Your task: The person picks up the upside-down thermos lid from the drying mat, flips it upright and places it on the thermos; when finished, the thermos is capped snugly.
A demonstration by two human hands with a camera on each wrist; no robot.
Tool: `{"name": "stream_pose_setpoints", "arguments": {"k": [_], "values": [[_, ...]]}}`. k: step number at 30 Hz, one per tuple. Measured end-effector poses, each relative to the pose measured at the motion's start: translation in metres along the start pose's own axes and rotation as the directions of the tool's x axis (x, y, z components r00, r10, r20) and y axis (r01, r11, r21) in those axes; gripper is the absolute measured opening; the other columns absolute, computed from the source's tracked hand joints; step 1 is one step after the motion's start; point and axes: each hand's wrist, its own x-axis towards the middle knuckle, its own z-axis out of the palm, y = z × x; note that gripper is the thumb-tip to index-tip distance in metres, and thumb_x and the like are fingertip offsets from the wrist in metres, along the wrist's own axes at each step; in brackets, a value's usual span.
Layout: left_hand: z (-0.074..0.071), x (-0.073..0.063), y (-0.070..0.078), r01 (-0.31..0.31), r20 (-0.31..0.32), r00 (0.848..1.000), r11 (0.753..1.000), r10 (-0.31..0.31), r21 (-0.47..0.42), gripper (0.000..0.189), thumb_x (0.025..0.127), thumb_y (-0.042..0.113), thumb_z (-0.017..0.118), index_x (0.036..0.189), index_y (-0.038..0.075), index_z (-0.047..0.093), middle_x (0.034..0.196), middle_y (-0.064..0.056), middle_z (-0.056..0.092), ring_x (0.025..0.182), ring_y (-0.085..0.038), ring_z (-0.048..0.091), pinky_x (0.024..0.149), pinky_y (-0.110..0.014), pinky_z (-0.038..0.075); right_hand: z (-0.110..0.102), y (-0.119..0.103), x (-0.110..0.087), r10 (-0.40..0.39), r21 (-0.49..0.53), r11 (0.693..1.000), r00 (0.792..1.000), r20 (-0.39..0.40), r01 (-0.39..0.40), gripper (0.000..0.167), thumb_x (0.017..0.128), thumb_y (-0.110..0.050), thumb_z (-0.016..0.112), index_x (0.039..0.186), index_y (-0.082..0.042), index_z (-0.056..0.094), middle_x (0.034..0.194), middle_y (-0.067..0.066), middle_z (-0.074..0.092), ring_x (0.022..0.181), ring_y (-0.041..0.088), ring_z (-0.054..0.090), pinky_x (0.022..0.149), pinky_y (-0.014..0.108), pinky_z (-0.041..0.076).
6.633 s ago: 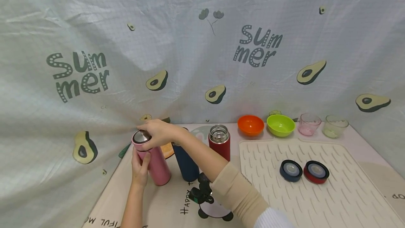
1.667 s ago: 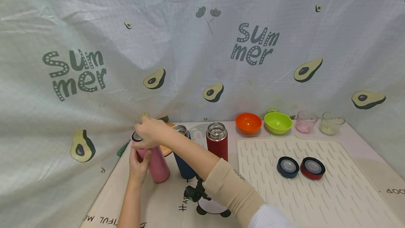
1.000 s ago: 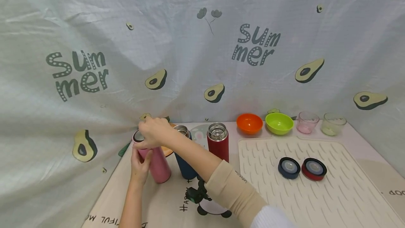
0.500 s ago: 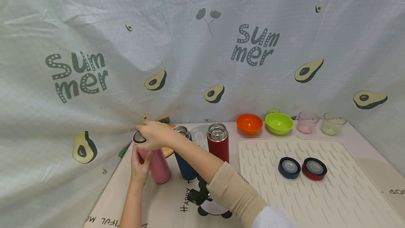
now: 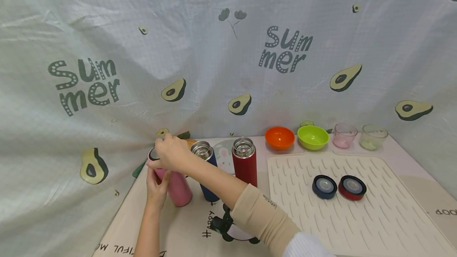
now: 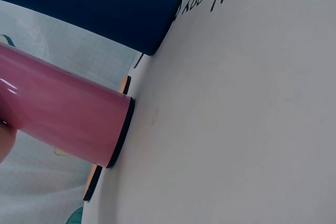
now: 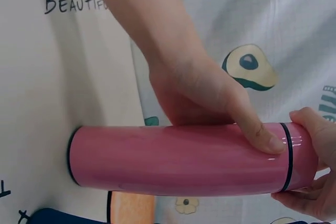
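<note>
A pink thermos [image 5: 180,190] stands upright at the left of the table, its dark base on the surface. Around its upper body my left hand [image 5: 156,188] is wrapped, and in the right wrist view the thumb lies along the side just below the black seam. My right hand [image 5: 174,152] grips the pink lid [image 7: 303,153] from above, thumb and fingers on opposite sides. The fingers partly cover the lid's top in the head view. Under my right forearm stands a lidless blue thermos [image 5: 202,150] with a steel mouth. A lidless red thermos [image 5: 245,169] is just right of it.
On the ridged cream mat [image 5: 303,225] lie a blue lid [image 5: 324,186] and a red lid [image 5: 352,187]. Along the back stand an orange bowl [image 5: 280,138], a green bowl [image 5: 313,137], a pink glass [image 5: 344,136] and a greenish glass [image 5: 373,138]. A printed curtain [image 5: 200,50] hangs behind.
My right hand has turned back and forth over the pink thermos's lid, its knuckles now rotated relative to half a second ago. My left hand keeps its hold, and the thermos stays in place.
</note>
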Motion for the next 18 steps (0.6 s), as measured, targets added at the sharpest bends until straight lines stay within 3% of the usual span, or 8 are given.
{"name": "stream_pose_setpoints", "arguments": {"k": [7, 11, 14, 18], "values": [[-0.001, 0.002, 0.001, 0.004, 0.033, 0.999, 1.000, -0.004, -0.007, 0.048, 0.090, -0.007, 0.047, 0.134, 0.008, 0.034, 0.119, 0.000, 0.049, 0.104, -0.009, 0.050, 0.085, -0.016, 0.042, 0.003, 0.002, -0.004, -0.036, 0.018, 0.999, 0.997, -0.075, 0.038, 0.044, 0.082, -0.058, 0.053, 0.080, -0.014, 0.056, 0.081, 0.000, 0.053, 0.059, 0.010, 0.046, 0.040, 0.021, 0.036], [-0.001, 0.001, 0.001, 0.033, 0.036, 0.999, 0.999, -0.035, 0.035, 0.048, 0.091, -0.007, 0.045, 0.134, 0.010, 0.033, 0.120, 0.002, 0.047, 0.107, -0.009, 0.047, 0.087, -0.016, 0.039, 0.000, 0.004, -0.010, -0.081, -0.041, 0.996, 0.989, -0.122, 0.076, 0.046, 0.083, -0.057, 0.051, 0.099, -0.015, 0.062, 0.092, 0.000, 0.058, 0.075, 0.012, 0.052, 0.055, 0.023, 0.043], [-0.001, 0.001, 0.002, 0.047, 0.043, 0.998, 0.996, -0.051, 0.077, 0.047, 0.092, -0.004, 0.045, 0.135, 0.009, 0.029, 0.121, 0.002, 0.045, 0.105, -0.009, 0.046, 0.085, -0.017, 0.039, -0.008, 0.008, -0.018, -0.081, -0.019, 0.997, 0.989, -0.121, 0.080, 0.053, 0.084, -0.055, 0.053, 0.120, -0.015, 0.057, 0.108, 0.001, 0.057, 0.091, 0.014, 0.053, 0.068, 0.026, 0.046], [0.000, 0.001, 0.004, 0.061, 0.026, 0.998, 0.991, -0.065, 0.120, 0.048, 0.093, 0.005, 0.047, 0.137, 0.007, 0.026, 0.119, 0.001, 0.046, 0.102, -0.010, 0.048, 0.083, -0.016, 0.040, -0.023, 0.020, -0.031, -0.059, 0.032, 0.997, 0.990, -0.132, 0.064, 0.052, 0.085, -0.045, 0.057, 0.128, -0.016, 0.053, 0.117, 0.002, 0.055, 0.102, 0.016, 0.050, 0.080, 0.027, 0.045]]}}
